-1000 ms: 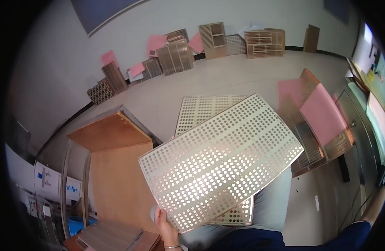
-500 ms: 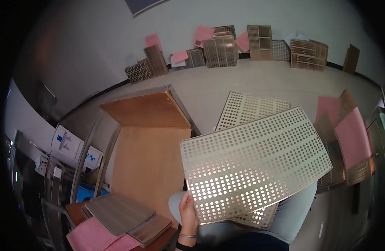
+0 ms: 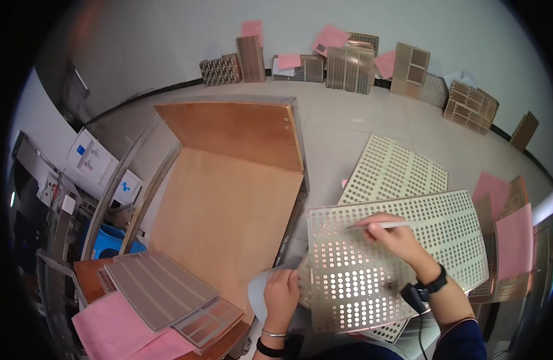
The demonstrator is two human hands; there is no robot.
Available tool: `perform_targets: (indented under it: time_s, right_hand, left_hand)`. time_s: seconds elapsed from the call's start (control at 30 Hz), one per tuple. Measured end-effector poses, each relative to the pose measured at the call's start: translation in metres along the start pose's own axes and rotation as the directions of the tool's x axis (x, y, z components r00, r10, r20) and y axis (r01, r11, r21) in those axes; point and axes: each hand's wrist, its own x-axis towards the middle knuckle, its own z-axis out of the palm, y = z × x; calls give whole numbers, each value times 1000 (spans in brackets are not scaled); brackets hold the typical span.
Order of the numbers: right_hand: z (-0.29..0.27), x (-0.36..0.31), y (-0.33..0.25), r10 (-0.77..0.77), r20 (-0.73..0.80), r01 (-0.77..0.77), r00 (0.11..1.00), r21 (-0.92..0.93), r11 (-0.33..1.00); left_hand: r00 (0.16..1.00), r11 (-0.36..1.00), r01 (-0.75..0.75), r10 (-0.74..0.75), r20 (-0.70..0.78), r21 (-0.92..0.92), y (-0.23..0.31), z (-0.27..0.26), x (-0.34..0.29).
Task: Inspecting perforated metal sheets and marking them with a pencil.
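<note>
A circuit board panel [image 3: 408, 264] with rows of round copper pads lies tilted over my lap. My right hand [image 3: 396, 240] is above its upper part, closed on a slim pen-shaped tool [image 3: 399, 224] with a pale barrel. The tool's thin tip points left, close to the panel's surface; contact cannot be told. At the panel's left edge, my left hand [image 3: 281, 294] is closed with fingers curled, and what they hold is hidden. A second dotted panel [image 3: 402, 165] sticks out from beneath, beyond the far edge.
A wooden board frame [image 3: 228, 198] with a raised far side stands to the left. Stacked panels [image 3: 162, 288] and pink sheets [image 3: 123, 324] lie at lower left. More panels with a pink sheet [image 3: 514, 240] stand at right. Several panels [image 3: 350, 69] lean along the far wall.
My right hand has come into view over the panel with the pen-shaped tool. The panel sits lower and farther right in the picture, as the view has also shifted.
</note>
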Motion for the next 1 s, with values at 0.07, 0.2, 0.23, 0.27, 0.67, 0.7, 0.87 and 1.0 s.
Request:
perform_targets:
  time_s: [0.07,0.2,0.23,0.27,0.67,0.7,0.87,1.0]
  right_hand:
    - [21,29,24,48,73,-52,996,51,997]
    - [45,61,58,219,175,-243,960,129,961]
    - [48,63,62,229,179,-256,957,149,955]
    - [52,65,69,237,186,-269,953,169,948]
    - [60,68,81,73,252,-30,965,-172,985]
    - [59,69,83,80,252,-36,964,-175,984]
    - [61,73,86,-1,178,22,984,-118,993]
    - [61,73,87,110,115,-98,987,-108,989]
  left_hand:
    - [952,935,-303,286,-113,-186,-1,4,13]
    - [963,930,-270,263,-63,-248,0,18,34]
    - [976,918,-194,218,32,-345,-5,24,39]
    - [976,896,-107,178,128,-431,-9,29,43]
    - [825,669,245,237,514,-702,-14,30,61]
    - [819,673,243,243,520,-698,-13,29,62]
    - [812,666,275,225,538,-693,-18,34,59]
    - [804,686,283,211,556,-670,-17,32,60]
